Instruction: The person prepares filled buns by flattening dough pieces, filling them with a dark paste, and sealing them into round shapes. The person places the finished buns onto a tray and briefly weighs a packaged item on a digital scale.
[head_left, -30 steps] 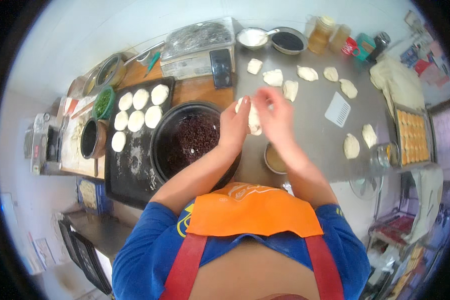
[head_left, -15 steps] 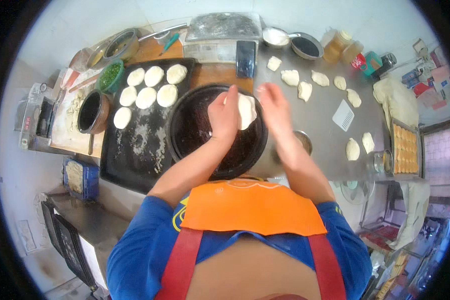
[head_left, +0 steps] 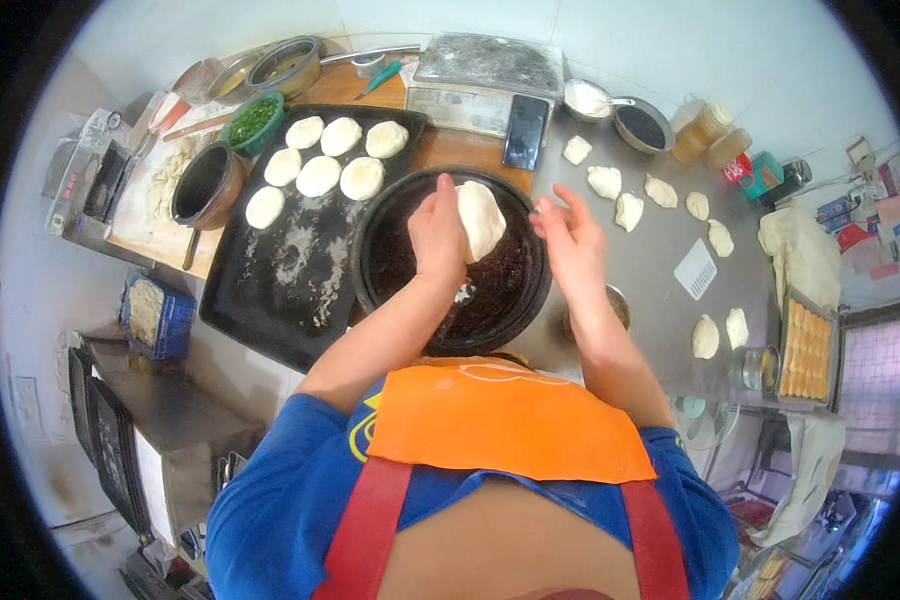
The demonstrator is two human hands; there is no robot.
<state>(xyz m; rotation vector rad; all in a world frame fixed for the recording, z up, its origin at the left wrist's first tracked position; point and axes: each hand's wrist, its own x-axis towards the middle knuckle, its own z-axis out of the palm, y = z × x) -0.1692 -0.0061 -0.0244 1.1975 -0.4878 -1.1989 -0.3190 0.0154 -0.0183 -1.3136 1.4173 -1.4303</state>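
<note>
Above the right half of a round black pan (head_left: 363,262), we hold a pale, flattened dough piece (head_left: 482,222) in the left hand (head_left: 438,232), its thumb up along one side; the fingers behind it are hidden. Our right hand (head_left: 577,238) hangs just beside the pan's right rim, apart from the dough, its fingers loosely spread; whether a crumb clings to the fingertips we cannot tell. To our judgement, this handling goes best with the dough resting broadly on palm and fingers, pressure light and even, so the thin sheet neither tears nor sags toward one edge.

Below the hands, dark, crumbly filling (head_left: 510,285) lies inside the pan. Off its left rim, seven dough rounds (head_left: 317,175) sit toward the far edge of a black baking tray (head_left: 260,290), whose near half shows pale dusting. Past the pan's right rim, eight shaped dough lumps (head_left: 603,181) lie on a steel table (head_left: 660,290), six toward the far edge and two nearer the right edge, with a white scraper (head_left: 695,272) between the groups. Beyond the pan, a phone (head_left: 525,132) leans against a flour-dusted scale (head_left: 485,65).
</note>
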